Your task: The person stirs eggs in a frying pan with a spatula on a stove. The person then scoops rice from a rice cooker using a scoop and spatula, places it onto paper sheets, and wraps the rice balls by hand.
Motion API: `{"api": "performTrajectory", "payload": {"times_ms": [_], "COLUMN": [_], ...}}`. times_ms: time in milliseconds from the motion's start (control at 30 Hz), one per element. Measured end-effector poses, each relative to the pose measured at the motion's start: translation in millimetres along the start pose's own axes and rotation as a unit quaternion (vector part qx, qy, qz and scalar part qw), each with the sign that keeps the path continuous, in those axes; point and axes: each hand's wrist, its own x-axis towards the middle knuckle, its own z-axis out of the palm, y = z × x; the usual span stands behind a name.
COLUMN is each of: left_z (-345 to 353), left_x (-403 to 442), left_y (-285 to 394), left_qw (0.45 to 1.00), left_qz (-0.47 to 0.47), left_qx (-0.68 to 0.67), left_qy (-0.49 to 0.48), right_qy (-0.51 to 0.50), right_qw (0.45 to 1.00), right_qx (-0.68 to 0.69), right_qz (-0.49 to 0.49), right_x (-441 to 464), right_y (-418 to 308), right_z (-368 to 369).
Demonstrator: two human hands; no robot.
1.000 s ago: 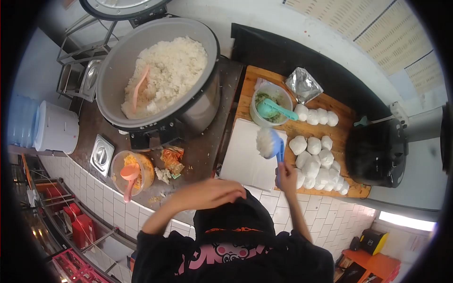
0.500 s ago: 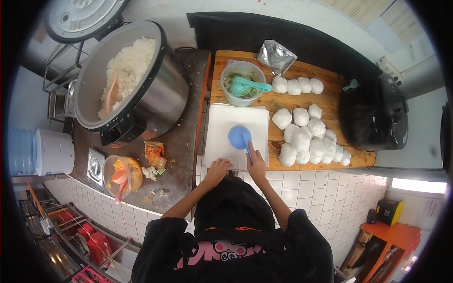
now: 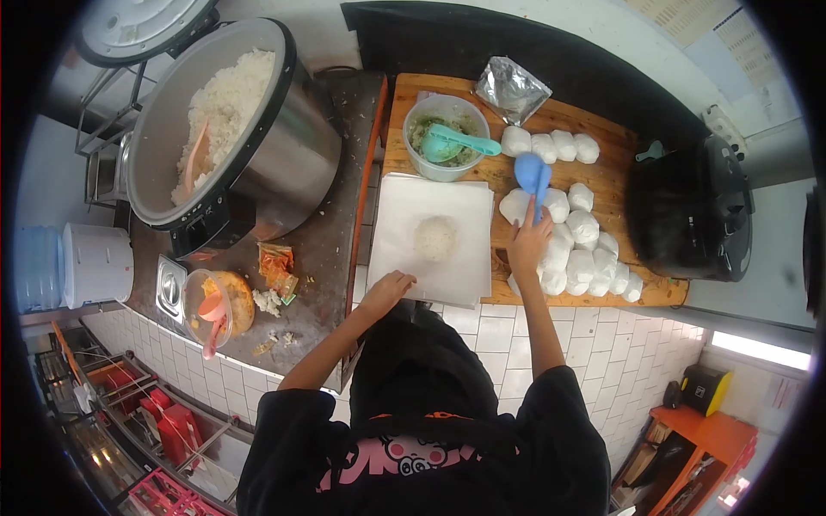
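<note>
My right hand (image 3: 530,241) grips the handle of a blue ladle (image 3: 533,175), raised to the right over the white wrapped bundles (image 3: 582,228). On the stack of white paper sheets (image 3: 396,202) lies a round mound of white rice (image 3: 435,238). My left hand (image 3: 389,291) rests at the near left edge of the stack, its fingers stretched over the paper. Behind the stack stands a clear tub (image 3: 416,157) of greenish filling, with a turquoise spoon (image 3: 456,144) in it.
At left, a large cooker (image 3: 297,138) holds rice and a pink paddle (image 3: 197,159). Nearer are a tub of orange food (image 3: 241,301), a metal lid (image 3: 171,288) and an orange packet (image 3: 275,262). Silver foil (image 3: 513,89) lies at the back; a black cooker (image 3: 688,211) stands right.
My right hand has lifted the blue ladle off the paper and swung it right and away from me, uncovering the rice mound. My left hand has shifted slightly left.
</note>
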Motion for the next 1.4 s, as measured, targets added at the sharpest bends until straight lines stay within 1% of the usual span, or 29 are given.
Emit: {"api": "performTrajectory", "payload": {"times_ms": [67,133,167,200,233,267,333,367,400,433,533,600,633,667,700,733,767,800,833,900,933,967,1000,1033,1167,1233,1267,1333,1400], "left_z": [-7,-25,-37,-44,-45,-46,-44,-39,-39,-39,-42,-47,-44,-39,-34,-29,-21,-12,0,20,26,32,32,32,32,32,32,32,28], "left_x": [6,14,17,19,19,18,14,10,7,1,-6,-12,-14,-16,-16,-14,-11,-8,-5,6,9,10,11,10,8,5,4,0,-4], "left_y": [2,11,18,21,19,17,2,-16,-22,-26,-18,-3,-1,1,2,-1,-7,-13,-20,-25,-22,-20,-15,-12,0,-1,-3,-5,-6], "left_qw": [0.999,0.998,0.999,1.000,1.000,1.000,0.999,0.994,0.984,0.984,0.985,0.990,0.990,0.991,0.960,0.960,0.945,0.924,0.924,0.903,0.903,0.898,0.891,0.890,0.883,0.883,0.884,0.884,0.886], "left_qz": [0.009,0.018,0.020,0.023,0.022,0.016,0.009,0.055,0.099,0.099,0.099,0.039,0.039,-0.051,-0.140,-0.141,-0.217,-0.292,-0.293,-0.334,-0.334,-0.329,-0.323,-0.324,-0.335,-0.339,-0.340,-0.341,-0.341], "left_qx": [-0.023,-0.046,-0.028,-0.009,-0.009,0.014,0.039,0.081,0.120,0.119,0.073,0.012,0.012,-0.115,-0.239,-0.241,-0.236,-0.229,-0.229,-0.181,-0.182,-0.169,-0.155,-0.155,-0.154,-0.146,-0.149,-0.152,-0.172], "left_qy": [0.020,0.041,0.011,-0.019,-0.019,-0.015,-0.014,-0.048,-0.083,-0.085,-0.120,-0.132,-0.132,-0.047,0.038,0.036,0.065,0.092,0.089,0.200,0.200,0.240,0.280,0.279,0.290,0.290,0.285,0.281,0.262], "right_qy": [-0.054,-0.216,-0.217,-0.233,-0.248,-0.248,-0.215,-0.215,-0.227,-0.238,-0.290,-0.307,-0.323,-0.324,-0.292,-0.254,-0.256,-0.271,-0.275,-0.232,-0.191,-0.192,-0.162,-0.131,-0.071,-0.097,-0.097,0.041,0.003], "right_qw": [0.983,0.937,0.937,0.929,0.916,0.916,0.906,0.907,0.905,0.900,0.875,0.866,0.857,0.857,0.879,0.890,0.890,0.871,0.821,0.829,0.835,0.835,0.887,0.930,0.943,0.943,0.943,0.966,0.989], "right_qx": [0.161,0.173,0.173,0.134,0.094,0.095,0.020,0.022,0.081,0.140,0.156,0.160,0.162,0.162,0.241,0.316,0.316,0.407,0.484,0.481,0.478,0.478,0.407,0.332,0.313,0.266,0.266,0.223,0.149], "right_qz": [-0.070,-0.213,-0.212,-0.256,-0.300,-0.301,-0.364,-0.362,-0.351,-0.338,-0.354,-0.360,-0.366,-0.366,-0.290,-0.210,-0.207,-0.040,0.128,0.164,0.194,0.194,0.142,0.088,0.087,0.172,0.174,0.122,0.006], "right_x": [-32,-64,-78,-91,-101,-106,-111,-113,-110,-110,-111,-102,-97,-93,-89,-85,-82,-79,-79,-80,-80,-80,-79,-79,-72,-66,-67,-75,-112], "right_y": [-3,-18,-17,-14,-11,-2,22,28,29,31,38,39,38,40,41,42,42,39,37,28,25,24,22,20,12,3,-1,-6,-9], "right_z": [4,-13,-14,-11,-3,6,20,22,17,10,-3,-22,-28,-24,-18,-10,0,13,26,47,54,59,60,61,70,61,54,41,33]}}
